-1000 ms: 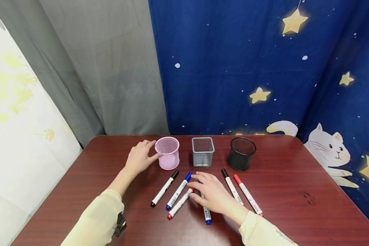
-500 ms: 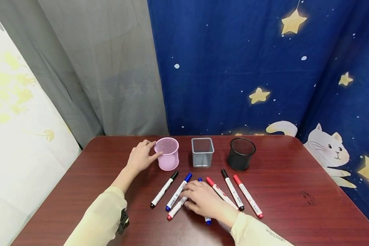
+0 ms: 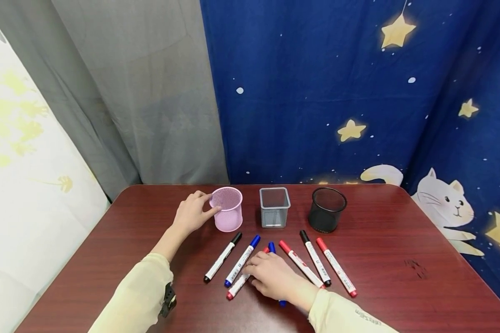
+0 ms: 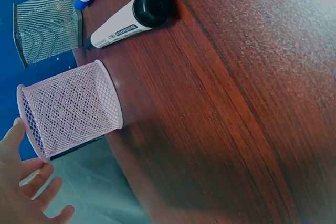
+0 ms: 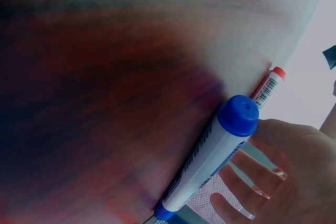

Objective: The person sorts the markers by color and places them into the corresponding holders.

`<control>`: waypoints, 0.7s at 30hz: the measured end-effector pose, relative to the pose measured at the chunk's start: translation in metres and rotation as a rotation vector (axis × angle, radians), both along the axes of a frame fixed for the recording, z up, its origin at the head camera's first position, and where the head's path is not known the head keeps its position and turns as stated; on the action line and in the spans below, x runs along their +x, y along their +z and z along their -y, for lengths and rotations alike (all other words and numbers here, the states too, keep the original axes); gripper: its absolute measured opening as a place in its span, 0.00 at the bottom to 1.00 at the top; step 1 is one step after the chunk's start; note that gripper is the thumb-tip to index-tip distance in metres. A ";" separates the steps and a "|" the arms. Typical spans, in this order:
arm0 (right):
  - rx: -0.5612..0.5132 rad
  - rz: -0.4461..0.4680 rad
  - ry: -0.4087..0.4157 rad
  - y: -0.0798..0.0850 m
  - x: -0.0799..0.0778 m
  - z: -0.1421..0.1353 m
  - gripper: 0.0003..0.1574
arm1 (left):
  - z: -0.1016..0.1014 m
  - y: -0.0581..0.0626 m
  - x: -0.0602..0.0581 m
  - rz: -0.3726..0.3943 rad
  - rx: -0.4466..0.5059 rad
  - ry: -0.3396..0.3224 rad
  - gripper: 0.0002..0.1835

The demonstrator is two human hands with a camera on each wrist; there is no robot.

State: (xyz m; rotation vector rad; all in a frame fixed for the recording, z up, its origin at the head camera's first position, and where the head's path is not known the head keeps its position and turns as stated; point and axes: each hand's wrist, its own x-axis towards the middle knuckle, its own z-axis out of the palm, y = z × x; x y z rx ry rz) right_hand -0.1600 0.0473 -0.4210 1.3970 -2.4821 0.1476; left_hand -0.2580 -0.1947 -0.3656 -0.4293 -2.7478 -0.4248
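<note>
With thumb and fingers, my left hand holds the rim of a pink round mesh pen holder, which stands upright at the back of the table. Lower down in the head view, my right hand pinches the barrel of a red whiteboard marker lying on the table; the palm side is partly hidden. A blue marker lies partly under the right hand. Farther left are another blue marker and a black marker.
A grey square mesh holder and a black round mesh holder stand right of the pink one. Red, black and another red marker lie at right. Curtains hang behind the wooden table.
My right hand has moved left and towards the near edge, from above the middle markers onto the left red marker. My left hand has stayed at the pink pen holder.
</note>
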 end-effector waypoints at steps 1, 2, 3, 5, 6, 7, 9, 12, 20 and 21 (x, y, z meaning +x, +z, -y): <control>0.011 -0.010 0.000 0.000 0.001 0.000 0.15 | 0.000 0.000 0.000 0.002 0.000 0.000 0.30; 0.023 -0.026 0.002 0.000 0.001 0.001 0.15 | 0.000 0.000 0.000 0.006 0.002 0.001 0.30; 0.039 -0.046 0.004 -0.001 0.002 0.002 0.14 | -0.001 0.000 0.000 0.008 0.002 0.002 0.30; 0.070 -0.094 0.014 -0.002 0.003 0.003 0.13 | -0.001 0.001 0.000 0.011 0.004 0.004 0.31; 0.087 -0.118 0.020 -0.003 0.003 0.004 0.12 | -0.001 0.001 0.000 0.014 0.005 0.005 0.31; 0.100 -0.142 0.028 -0.003 0.003 0.005 0.10 | -0.001 0.001 0.000 0.016 0.004 0.006 0.31; 0.119 -0.178 0.042 -0.004 0.002 0.006 0.09 | -0.001 0.001 0.001 0.019 0.004 0.008 0.30; 0.132 -0.205 0.057 -0.004 0.002 0.007 0.07 | -0.001 0.000 0.000 0.018 0.000 0.011 0.30; 0.061 -0.225 0.087 -0.002 -0.003 0.001 0.05 | 0.000 -0.003 -0.001 0.003 -0.003 0.008 0.30; 0.032 -0.213 0.094 0.000 -0.004 -0.001 0.06 | 0.000 -0.004 -0.001 0.004 0.000 0.007 0.30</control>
